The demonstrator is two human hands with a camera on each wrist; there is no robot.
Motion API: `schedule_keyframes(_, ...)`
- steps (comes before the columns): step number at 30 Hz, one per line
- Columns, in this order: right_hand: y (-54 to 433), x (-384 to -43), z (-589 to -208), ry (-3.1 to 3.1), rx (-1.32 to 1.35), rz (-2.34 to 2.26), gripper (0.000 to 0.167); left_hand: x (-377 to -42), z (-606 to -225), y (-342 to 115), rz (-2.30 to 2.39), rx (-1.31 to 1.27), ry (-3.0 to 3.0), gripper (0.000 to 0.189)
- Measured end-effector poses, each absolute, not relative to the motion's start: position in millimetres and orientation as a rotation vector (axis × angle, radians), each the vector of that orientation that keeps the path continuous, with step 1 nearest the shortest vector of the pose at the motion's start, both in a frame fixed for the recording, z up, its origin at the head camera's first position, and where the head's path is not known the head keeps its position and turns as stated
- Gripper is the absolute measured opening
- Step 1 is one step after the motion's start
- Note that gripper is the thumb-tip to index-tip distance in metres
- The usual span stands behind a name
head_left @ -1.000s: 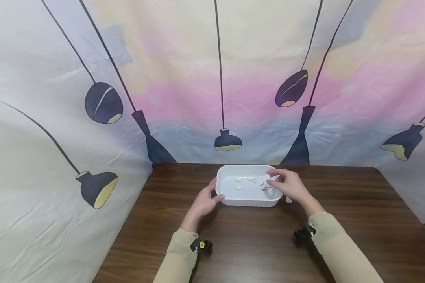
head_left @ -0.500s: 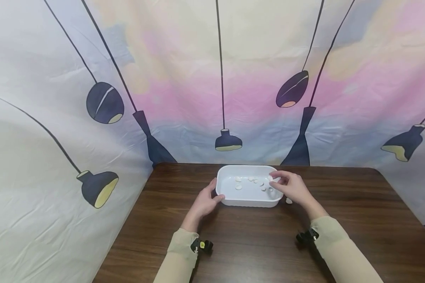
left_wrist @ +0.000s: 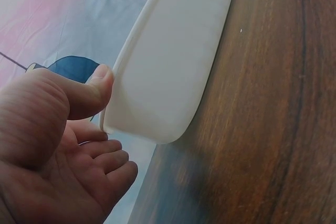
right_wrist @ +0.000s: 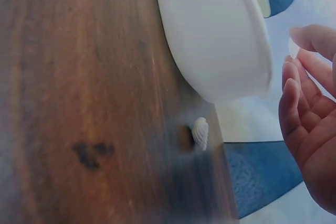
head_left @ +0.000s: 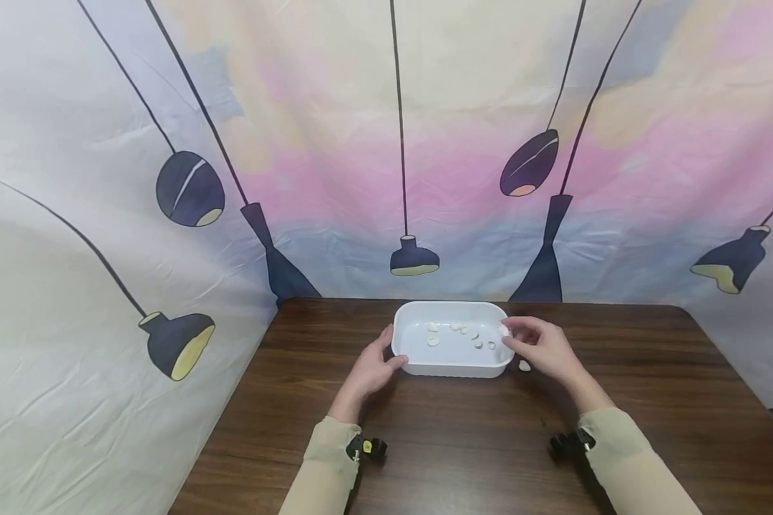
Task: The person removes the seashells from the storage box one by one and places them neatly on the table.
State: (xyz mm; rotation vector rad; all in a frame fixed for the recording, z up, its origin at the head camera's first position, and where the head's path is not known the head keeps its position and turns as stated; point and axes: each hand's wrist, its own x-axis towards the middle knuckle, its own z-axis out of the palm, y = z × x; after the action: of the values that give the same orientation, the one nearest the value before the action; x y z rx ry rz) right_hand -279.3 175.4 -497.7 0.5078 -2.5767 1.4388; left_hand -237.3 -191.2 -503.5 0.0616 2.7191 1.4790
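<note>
A white oval-cornered tray stands near the table's back edge with several small whitish shells scattered on its floor. My left hand grips its left end; in the left wrist view the thumb lies over the rim and the index finger goes behind it. Just off the tray's right end, my right hand pinches a small white shell between thumb and index finger. Below that hand, a ridged spiral shell lies on the table to the right of the tray.
The dark brown wooden table spreads toward me and to both sides. A cloth backdrop printed with hanging lamps rises right behind its far edge. A dark mark shows on the wood in the right wrist view.
My right hand has moved right, from over the tray's inside to its right rim, with the small shell still pinched. The left hand and the tray have stayed in place.
</note>
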Motion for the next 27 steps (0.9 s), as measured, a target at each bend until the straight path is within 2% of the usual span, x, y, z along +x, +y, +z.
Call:
schedule_keyframes(6,199.8,-263.6,-504.8,-2.563,0.424,1.466,0.036,-237.6,-503.7,-189.7,1.477,0.077,2.717,0.076)
schedule_keyframes(15,238.8,-260.1,-520.4,-2.760,0.357,1.471,0.039,-239.1,-503.4,-190.0,1.466,0.067,2.711,0.076)
schedule_keyframes(27,250.7,-260.1,-528.2,-2.877,0.428,1.438,0.042,-239.8,-503.2,-191.2,1.475,0.059,2.711,0.075)
